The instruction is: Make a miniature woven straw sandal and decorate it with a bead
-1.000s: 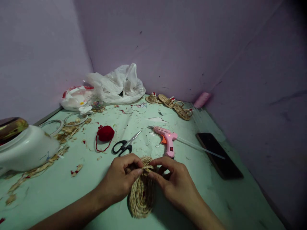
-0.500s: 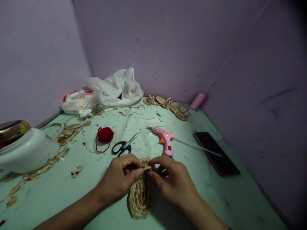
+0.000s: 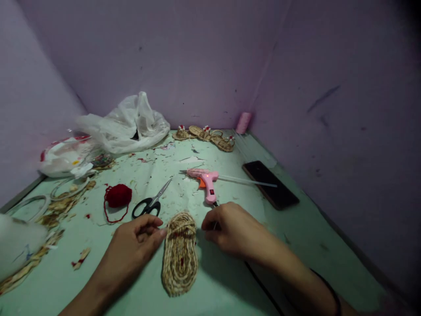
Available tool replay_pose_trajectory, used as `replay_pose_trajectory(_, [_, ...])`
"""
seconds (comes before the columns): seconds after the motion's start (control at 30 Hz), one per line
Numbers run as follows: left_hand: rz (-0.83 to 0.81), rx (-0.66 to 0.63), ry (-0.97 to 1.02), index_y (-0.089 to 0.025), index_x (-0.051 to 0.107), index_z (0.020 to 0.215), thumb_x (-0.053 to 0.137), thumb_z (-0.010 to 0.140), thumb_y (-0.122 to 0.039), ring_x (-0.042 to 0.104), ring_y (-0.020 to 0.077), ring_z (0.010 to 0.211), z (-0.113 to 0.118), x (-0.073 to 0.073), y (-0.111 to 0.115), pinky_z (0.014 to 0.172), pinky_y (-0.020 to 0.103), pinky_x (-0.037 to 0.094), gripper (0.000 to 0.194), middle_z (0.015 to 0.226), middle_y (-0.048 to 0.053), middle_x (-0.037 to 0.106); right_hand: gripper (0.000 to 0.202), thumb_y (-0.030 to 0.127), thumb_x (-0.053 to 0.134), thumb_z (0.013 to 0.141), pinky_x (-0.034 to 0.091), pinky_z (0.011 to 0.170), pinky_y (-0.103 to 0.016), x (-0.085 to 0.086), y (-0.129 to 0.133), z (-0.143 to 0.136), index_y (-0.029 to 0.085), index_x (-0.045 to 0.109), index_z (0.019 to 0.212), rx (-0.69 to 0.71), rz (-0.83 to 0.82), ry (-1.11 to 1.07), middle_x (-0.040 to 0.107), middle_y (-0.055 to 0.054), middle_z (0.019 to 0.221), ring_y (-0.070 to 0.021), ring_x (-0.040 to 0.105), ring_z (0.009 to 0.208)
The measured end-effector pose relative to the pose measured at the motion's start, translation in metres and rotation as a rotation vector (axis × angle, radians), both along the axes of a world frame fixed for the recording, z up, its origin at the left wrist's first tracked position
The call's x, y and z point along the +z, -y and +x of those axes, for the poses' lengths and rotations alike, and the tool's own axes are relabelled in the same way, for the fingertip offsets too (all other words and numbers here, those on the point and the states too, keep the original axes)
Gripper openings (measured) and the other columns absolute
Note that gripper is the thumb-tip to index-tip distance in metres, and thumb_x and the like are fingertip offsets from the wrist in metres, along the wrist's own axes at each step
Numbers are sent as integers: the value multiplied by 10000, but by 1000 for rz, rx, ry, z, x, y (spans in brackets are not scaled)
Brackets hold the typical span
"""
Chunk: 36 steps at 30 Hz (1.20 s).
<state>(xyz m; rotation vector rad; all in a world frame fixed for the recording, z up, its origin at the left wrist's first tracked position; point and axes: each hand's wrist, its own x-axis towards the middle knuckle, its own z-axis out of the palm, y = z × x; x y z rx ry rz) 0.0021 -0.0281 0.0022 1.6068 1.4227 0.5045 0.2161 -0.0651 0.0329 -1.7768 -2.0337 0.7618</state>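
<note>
A small woven straw slipper [image 3: 180, 254] lies flat on the table, sole lengthwise toward me, with a braided strap [image 3: 181, 228] across its far end and small red spots on the sole. My left hand [image 3: 134, 243] is at its left edge, fingers loosely curled, thumb and forefinger apart; whether the tips touch the braid I cannot tell. To the right of the slipper, clear of it, is my right hand [image 3: 235, 230], loosely bent with a gap between thumb and forefinger. Just beyond that hand lies a pink glue gun [image 3: 207, 180] with a clear glue stick in it.
Black-handled scissors [image 3: 151, 204] and a red yarn ball [image 3: 118, 196] lie left of centre. A phone [image 3: 271, 184] rests at right. Finished small slippers [image 3: 200, 133], a pink roll [image 3: 244, 123] and a white plastic bag [image 3: 128, 125] line the back. Straw scraps litter the left.
Both hands have parted from the strap, the left moving to the slipper's left side and the right to its right. The strap now shows fully. The whole view has shifted toward the right.
</note>
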Motion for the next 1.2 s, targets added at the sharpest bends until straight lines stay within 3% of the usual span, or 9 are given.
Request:
replay_pose_trajectory(0.1, [-38, -89, -28, -154, 548, 941, 632, 655, -352, 522, 120, 523, 0, -2, 6, 485, 217, 393, 358, 618, -27, 567, 161, 114, 591, 621, 310, 437, -222, -5, 4, -10, 196, 705, 699, 43, 10, -17, 685, -39, 592, -151, 579, 502])
replay_pose_trajectory(0.23, [-52, -45, 22, -160, 496, 983, 606, 642, -251, 477, 100, 466, 10, -7, 15, 448, 207, 368, 369, 570, -65, 499, 68, 155, 611, 635, 272, 416, -210, -16, 8, -25, 164, 661, 679, 20, 74, -97, 663, -38, 583, -132, 550, 482])
replay_pose_trajectory(0.37, [-43, 77, 128, -171, 462, 962, 578, 654, -256, 461, 93, 455, 18, -11, 15, 427, 198, 357, 340, 573, -73, 462, 138, 68, 570, 645, 359, 494, -214, -26, 5, -34, 164, 665, 675, -97, 135, -133, 665, -43, 643, -139, 579, 553])
replay_pose_trajectory(0.5, [4, 46, 67, -162, 495, 932, 552, 659, -239, 464, 102, 458, 17, -9, 12, 434, 203, 357, 290, 540, -74, 453, 207, 49, 527, 681, 416, 559, -234, -29, 1, -36, 167, 696, 695, -31, 166, -77, 660, -66, 684, -157, 601, 611])
replay_pose_trajectory(0.63, [92, 17, -44, -167, 543, 966, 552, 680, -268, 508, 117, 482, 12, -6, 13, 456, 224, 384, 304, 641, -25, 548, 153, 132, 616, 671, 435, 586, -277, -23, -1, -29, 185, 694, 792, -97, 108, -35, 683, -64, 725, -189, 620, 639])
replay_pose_trajectory(0.73, [179, 36, -78, -172, 556, 995, 545, 716, -312, 513, 115, 491, 10, -5, 13, 483, 242, 412, 312, 733, 6, 594, 134, 226, 655, 684, 447, 590, -287, -21, -2, -27, 188, 654, 813, -156, 152, -102, 673, -52, 766, -188, 617, 665])
replay_pose_trajectory(0.93, [371, -14, 58, -171, 608, 787, 504, 766, -245, 534, 120, 571, 17, -6, 8, 543, 238, 429, 129, 712, 13, 595, 104, 165, 567, 752, 481, 595, -255, -34, -5, -30, 173, 591, 853, -102, 291, -369, 622, -53, 860, -131, 597, 668])
replay_pose_trajectory(1.2, [465, -105, 61, -170, 570, 651, 481, 774, -166, 510, 116, 591, 18, -8, 9, 546, 235, 390, 151, 634, -4, 537, 140, 156, 576, 748, 512, 636, -294, -39, -6, -32, 180, 646, 867, -99, 331, -386, 662, -66, 846, -165, 613, 727])
